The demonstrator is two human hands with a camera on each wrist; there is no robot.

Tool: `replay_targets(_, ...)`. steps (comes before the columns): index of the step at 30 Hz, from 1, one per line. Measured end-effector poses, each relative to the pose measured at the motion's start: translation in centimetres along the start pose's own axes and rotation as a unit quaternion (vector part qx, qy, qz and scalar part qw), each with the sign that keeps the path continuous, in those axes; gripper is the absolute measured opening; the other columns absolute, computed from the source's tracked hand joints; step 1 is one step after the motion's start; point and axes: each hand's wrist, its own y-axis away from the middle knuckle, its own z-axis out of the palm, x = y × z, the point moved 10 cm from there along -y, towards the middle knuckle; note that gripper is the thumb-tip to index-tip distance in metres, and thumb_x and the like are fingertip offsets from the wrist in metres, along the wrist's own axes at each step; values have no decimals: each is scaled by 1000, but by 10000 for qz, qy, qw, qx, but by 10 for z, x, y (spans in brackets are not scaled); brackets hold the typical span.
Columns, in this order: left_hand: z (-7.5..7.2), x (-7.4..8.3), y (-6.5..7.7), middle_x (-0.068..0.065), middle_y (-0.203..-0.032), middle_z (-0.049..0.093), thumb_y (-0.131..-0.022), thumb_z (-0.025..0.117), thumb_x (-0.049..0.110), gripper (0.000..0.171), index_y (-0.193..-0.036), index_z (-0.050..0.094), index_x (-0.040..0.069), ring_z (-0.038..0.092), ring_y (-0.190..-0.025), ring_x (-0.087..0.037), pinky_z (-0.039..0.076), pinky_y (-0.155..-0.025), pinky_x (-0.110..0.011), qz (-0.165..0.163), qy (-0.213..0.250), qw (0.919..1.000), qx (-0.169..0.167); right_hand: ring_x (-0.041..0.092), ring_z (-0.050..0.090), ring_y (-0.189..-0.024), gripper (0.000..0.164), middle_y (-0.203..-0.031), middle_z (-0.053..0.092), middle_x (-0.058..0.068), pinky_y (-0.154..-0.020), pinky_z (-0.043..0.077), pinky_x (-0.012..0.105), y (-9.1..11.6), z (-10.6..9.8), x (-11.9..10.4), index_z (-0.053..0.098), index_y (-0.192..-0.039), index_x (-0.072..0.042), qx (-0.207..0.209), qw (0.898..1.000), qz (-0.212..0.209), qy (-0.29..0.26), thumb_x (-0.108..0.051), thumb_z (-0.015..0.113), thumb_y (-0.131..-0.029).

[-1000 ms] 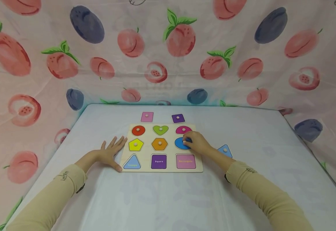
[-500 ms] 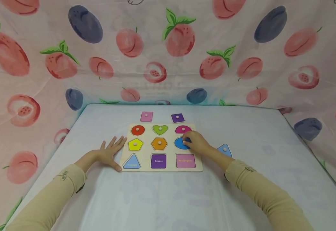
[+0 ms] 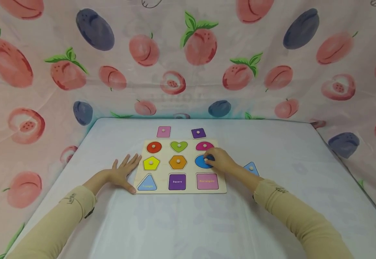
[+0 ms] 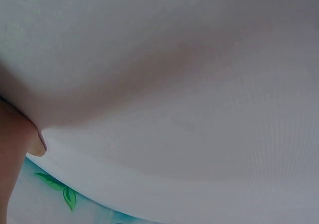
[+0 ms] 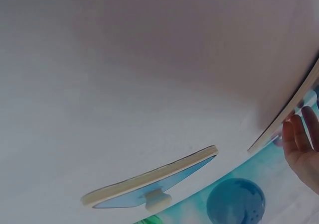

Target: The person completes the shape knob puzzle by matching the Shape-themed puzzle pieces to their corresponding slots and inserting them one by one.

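Note:
A wooden shape puzzle board (image 3: 189, 183) lies flat on the table. My left hand (image 3: 121, 175) rests at its left edge, fingers spread and fingertips right at the rim; only a little of it shows in the left wrist view. At the board's right side my right hand (image 3: 221, 160) pinches the knob of the blue oval piece (image 3: 199, 162), which sits in its slot and is partly covered by the fingers. Around it are the magenta half-circle piece (image 3: 204, 146), green heart (image 3: 179, 146), red circle (image 3: 154, 147), yellow pentagon (image 3: 151, 163) and orange hexagon (image 3: 178, 163), all seated.
Front-row slots show a printed triangle (image 3: 147, 183), square (image 3: 177, 182) and rectangle (image 3: 207, 182). Behind the board lie a pink rectangle piece (image 3: 163, 132) and a purple square piece (image 3: 198, 133). A blue triangle piece (image 5: 189, 173) lies right of the board, partly behind the right forearm.
Apart from a slight shift of the head view, nothing differs; my right hand stays on the oval's knob and my left hand stays at the board's edge.

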Motion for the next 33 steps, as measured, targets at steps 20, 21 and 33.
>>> replay_targets(20, 0, -1, -1, -20, -157, -15, -62, 82, 51, 131, -150, -5, 8, -20, -141, -45, -18, -103, -71, 24, 10, 10000, 20, 34, 60, -109, 22, -109, 67, 17, -96, 49, 45, 16, -11, 7, 66, -105, 1, -69, 9987, 465, -200, -9, 67, -86)
replay_targets(21, 0, -1, -1, -20, -157, -15, -62, 82, 51, 132, -150, -5, 8, -21, -141, -45, -18, -103, -70, 30, 15, 10000, 13, 35, 60, -110, 21, -109, 67, 17, -96, 48, 45, 18, -11, 6, 66, -105, 1, -68, 9988, 449, -204, -9, 67, -86)
replay_targets(33, 0, 2, 0, -20, -156, -16, -61, 82, 51, 133, -150, -6, 7, -22, -140, -45, -20, -102, -70, 49, 36, 10000, 3, 36, 57, -113, 19, -110, 67, 17, -100, 43, 51, 38, -26, 5, 66, -103, 1, 191, 9990, 208, -343, -7, 67, -85)
